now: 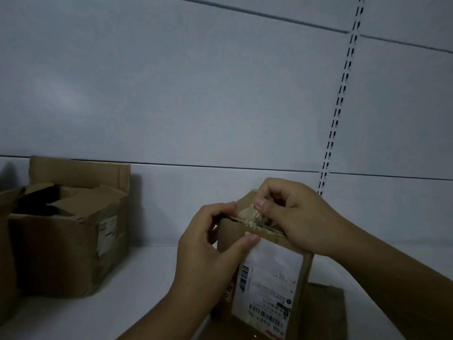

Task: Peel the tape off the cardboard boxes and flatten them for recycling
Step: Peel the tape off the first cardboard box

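A pale panelled wall [220, 94] is filling most of the view, with a slotted metal rail [340, 101] running up it above and behind the small box. A white surface [147, 278] is stretching out below. Well to the left of the small box, a large cardboard box [66, 241] is sitting with its flaps open and more cardboard lying inside. A flat piece of cardboard [326, 310] is lying under and just to the right of the small box.

The small box [232, 233] is standing upright in the lower middle, its long axis running vertically and its top edge pointing up. Its broad face, carrying a white shipping label [269, 273], is facing the camera.

The left hand [208, 253] is coming up from below and gripping the small box at its upper left corner, with the thumb lying across the front face just under the top edge. The right hand [299, 217] is reaching over the top from the right, wrist bent downward, its thumb and fingertips pinching a crumpled strip of clear tape [250, 214] that is lifting off the top edge.
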Available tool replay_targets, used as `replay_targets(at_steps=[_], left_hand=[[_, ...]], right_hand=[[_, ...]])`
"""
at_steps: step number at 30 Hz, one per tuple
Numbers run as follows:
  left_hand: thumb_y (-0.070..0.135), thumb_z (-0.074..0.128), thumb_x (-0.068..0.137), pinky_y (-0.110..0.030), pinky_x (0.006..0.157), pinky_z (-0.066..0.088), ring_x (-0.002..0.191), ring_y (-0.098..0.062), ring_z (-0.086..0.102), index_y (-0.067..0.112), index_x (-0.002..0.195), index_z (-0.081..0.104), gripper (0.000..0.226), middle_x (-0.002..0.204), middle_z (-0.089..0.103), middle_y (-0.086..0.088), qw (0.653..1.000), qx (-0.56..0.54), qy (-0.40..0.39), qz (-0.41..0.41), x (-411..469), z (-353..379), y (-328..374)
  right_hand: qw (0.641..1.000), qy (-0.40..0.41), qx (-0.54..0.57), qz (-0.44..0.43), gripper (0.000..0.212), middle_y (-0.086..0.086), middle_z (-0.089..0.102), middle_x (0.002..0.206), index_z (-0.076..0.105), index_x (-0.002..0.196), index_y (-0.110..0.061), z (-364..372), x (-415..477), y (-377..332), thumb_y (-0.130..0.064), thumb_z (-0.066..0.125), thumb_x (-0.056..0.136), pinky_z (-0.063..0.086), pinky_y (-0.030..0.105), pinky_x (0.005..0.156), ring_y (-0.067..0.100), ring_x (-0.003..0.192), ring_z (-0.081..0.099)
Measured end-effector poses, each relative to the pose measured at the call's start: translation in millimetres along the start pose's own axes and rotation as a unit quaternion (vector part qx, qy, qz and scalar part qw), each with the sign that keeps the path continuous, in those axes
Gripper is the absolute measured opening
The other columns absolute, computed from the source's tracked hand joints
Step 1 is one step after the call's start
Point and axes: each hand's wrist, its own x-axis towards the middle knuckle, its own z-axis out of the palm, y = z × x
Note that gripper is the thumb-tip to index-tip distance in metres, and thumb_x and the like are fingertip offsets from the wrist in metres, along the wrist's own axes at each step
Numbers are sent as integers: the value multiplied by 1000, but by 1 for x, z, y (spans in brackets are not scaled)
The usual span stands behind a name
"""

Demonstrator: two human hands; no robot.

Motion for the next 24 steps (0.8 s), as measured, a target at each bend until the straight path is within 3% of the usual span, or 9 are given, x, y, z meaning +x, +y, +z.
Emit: replay_targets(at_steps=[2, 6, 10, 16, 22, 24], left_hand=[[44, 74, 63, -21, 79, 55, 101, -1, 62, 37, 94, 62, 34, 107, 62, 23, 1000, 5, -6, 24, 2, -1, 0], [44, 70, 68, -14, 78, 52, 104, 2, 59, 34, 89, 61, 25, 107, 62, 20, 997, 36, -10, 73, 4, -3, -2], [43, 70, 69, -12, 78, 50, 104, 2, 58, 39, 88, 58, 23, 106, 63, 18, 993, 55, -5, 100, 6, -3, -3], [44, 67, 70, -8, 77, 47, 101, 2, 57, 38, 83, 57, 18, 106, 59, 20, 991, 67, -13, 112, 8, -4, -3], [48, 62, 71, -11, 75, 47, 98, -6, 56, 39, 87, 54, 21, 100, 56, 19, 993, 67, -45, 84, 7, -3, -2], [53, 57, 73, -11, 79, 45, 102, -6, 53, 43, 90, 54, 20, 102, 51, 22, 991, 85, -70, 78, 6, -3, -1]], right_hand=[[1000, -4, 5, -9, 19, 9, 63, 76, 60, 76, -21, 0, 1, 0, -23, 52, 94, 48, 39, 67, 26, 70, 57], [999, -5, 28, -14, 20, 11, 61, 71, 59, 75, -20, 0, 2, -1, -20, 52, 94, 43, 31, 62, 16, 62, 51], [998, -1, 55, -1, 21, -5, 57, 60, 58, 74, -20, 0, 3, -1, -19, 51, 94, 41, 32, 58, 18, 59, 48], [995, 1, 94, 28, 21, -10, 56, 55, 57, 75, -16, -3, 6, -3, -16, 50, 95, 43, 14, 57, 3, 55, 52], [990, 20, 122, 65, 23, -5, 55, 58, 57, 75, -14, -4, 8, -2, -17, 48, 96, 42, 19, 63, 7, 59, 51], [978, 49, 183, 91, 25, -1, 53, 60, 55, 74, -13, -5, 9, 0, -14, 46, 97, 40, 24, 66, 10, 60, 48]])
